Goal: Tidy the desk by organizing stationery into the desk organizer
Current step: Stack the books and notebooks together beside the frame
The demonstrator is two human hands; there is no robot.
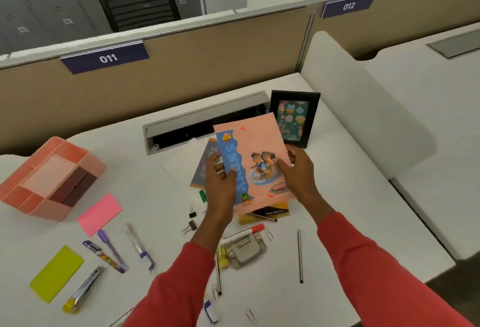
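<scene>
Both hands hold a pink notebook above the middle of the desk: the left hand grips its blue spine edge, the right hand its right edge. A second, darker notebook shows just behind the left hand. The pink organizer sits at the desk's far left, well apart from the notebooks. A black picture frame stands behind them. Sticky pads, pink and yellow-green, lie at left, near pens, nail clippers and, nearer the middle, binder clips.
</scene>
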